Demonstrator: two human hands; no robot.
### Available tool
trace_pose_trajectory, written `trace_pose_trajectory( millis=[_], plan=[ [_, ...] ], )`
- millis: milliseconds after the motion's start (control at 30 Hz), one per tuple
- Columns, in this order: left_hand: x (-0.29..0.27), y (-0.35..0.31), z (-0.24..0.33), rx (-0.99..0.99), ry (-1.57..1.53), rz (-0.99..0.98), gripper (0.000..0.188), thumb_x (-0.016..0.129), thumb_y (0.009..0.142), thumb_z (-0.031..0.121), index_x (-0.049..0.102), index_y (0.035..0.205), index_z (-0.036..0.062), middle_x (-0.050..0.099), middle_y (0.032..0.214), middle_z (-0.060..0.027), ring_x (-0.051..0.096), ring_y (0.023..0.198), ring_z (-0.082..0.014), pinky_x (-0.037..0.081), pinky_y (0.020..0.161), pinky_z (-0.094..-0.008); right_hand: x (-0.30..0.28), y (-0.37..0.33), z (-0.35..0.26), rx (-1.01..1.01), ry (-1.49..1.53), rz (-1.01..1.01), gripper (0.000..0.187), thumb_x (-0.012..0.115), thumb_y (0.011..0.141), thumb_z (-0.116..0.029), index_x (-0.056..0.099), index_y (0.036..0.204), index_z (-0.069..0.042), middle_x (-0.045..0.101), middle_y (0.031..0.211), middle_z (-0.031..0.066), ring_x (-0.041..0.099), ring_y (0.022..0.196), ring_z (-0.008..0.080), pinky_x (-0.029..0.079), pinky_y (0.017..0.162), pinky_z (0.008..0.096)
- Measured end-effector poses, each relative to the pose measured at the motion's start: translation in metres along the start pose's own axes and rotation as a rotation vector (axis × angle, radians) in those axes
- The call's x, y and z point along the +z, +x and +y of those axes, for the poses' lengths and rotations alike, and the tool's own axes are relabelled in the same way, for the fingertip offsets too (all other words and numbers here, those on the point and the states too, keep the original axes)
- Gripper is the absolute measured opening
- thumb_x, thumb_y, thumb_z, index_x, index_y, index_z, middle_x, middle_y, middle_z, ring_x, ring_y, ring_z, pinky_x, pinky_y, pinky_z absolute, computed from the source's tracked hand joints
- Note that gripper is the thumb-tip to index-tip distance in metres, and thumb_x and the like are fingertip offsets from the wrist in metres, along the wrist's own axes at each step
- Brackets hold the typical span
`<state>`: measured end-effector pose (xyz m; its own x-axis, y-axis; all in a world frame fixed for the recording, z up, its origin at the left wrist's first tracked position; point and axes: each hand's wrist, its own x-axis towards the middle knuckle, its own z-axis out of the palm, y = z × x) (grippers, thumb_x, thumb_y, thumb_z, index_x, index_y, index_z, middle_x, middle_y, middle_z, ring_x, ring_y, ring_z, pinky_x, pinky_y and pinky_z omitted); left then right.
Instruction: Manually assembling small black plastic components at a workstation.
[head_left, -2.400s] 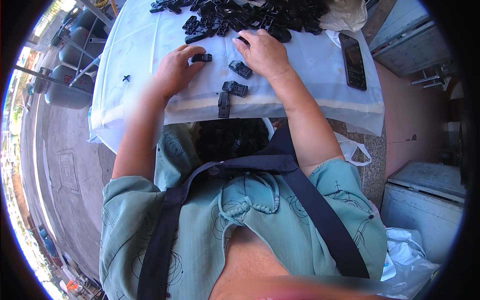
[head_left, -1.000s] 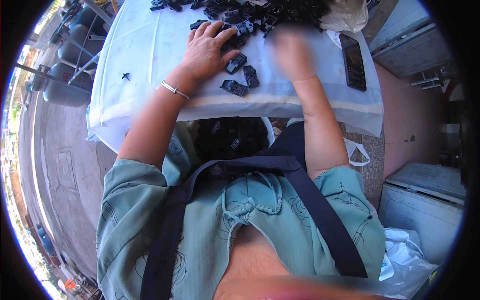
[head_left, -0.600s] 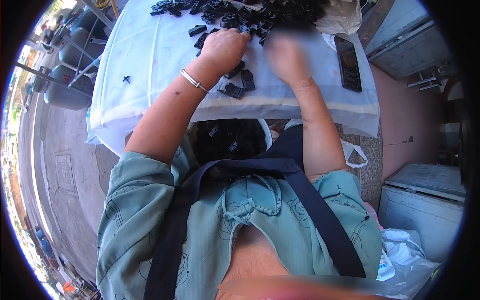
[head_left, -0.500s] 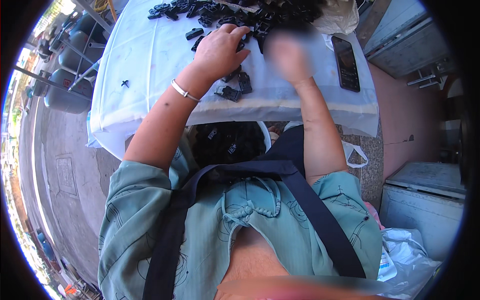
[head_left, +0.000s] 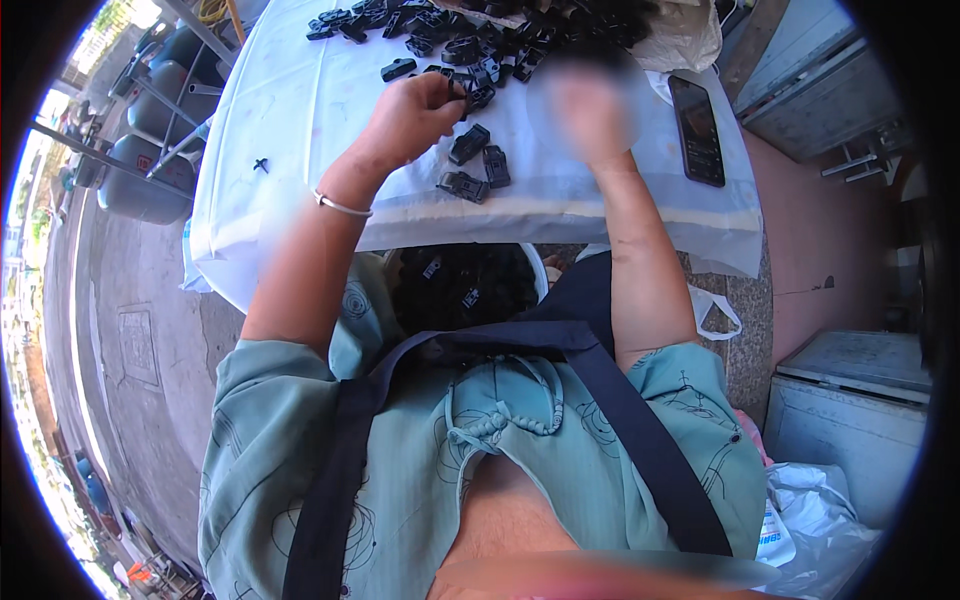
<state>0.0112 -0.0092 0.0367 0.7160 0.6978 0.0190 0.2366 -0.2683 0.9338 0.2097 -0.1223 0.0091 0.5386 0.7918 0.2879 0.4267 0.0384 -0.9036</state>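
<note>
My left hand point(head_left: 405, 118), with a pale bracelet on its wrist, is closed at the near edge of a pile of small black plastic parts point(head_left: 460, 48). Its thumb and fingers pinch a black plastic part point(head_left: 477, 97), partly covered by the fingertips. My right hand point(head_left: 592, 115) is over the right side of the table, close to the pile; a blur hides its fingers and anything in them. Between the hands and the table's front edge lie a few separate parts: one black part point(head_left: 469, 144), another point(head_left: 495, 166) and a third point(head_left: 463, 186).
White cloth covers the table point(head_left: 290, 120). A phone point(head_left: 697, 132) lies at its right side, and a tiny black piece point(head_left: 261, 165) at its left. Below the front edge, a white-rimmed bucket point(head_left: 541, 272) holds more black parts. A metal box point(head_left: 850, 400) stands at right.
My left hand has drawn back slightly from the pile toward the left and curled its fingers round a black part. My right hand has stayed in nearly the same place.
</note>
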Motion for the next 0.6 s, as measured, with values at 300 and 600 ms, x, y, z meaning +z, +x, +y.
trace_pose_trajectory(
  millis=[300,600],
  plan=[
    [0.011,-0.003,0.000,0.509,0.741,0.172,0.032,0.063,0.076,0.006,0.054,0.107,0.0067,0.064,0.089,-0.0166,0.063,0.082,-0.0366,0.051,0.071,-0.0433,0.029,-0.023,-0.019,-0.415,-0.175,-0.036,0.028,0.061,0.091,-0.023,0.062,0.113,-0.005,0.066,0.086,0.0096,0.063,0.072,0.0193,0.050,0.065,0.0288],
    [0.022,0.030,0.000,0.417,0.934,0.106,0.039,0.060,0.082,0.015,0.057,0.120,0.0081,0.063,0.099,-0.0173,0.064,0.088,-0.0335,0.050,0.077,-0.0439,0.009,-0.032,-0.002,-0.450,-0.518,-0.109,0.027,0.065,0.080,-0.010,0.063,0.106,-0.003,0.065,0.097,0.0133,0.063,0.087,0.0307,0.051,0.078,0.0358]
  ],
)
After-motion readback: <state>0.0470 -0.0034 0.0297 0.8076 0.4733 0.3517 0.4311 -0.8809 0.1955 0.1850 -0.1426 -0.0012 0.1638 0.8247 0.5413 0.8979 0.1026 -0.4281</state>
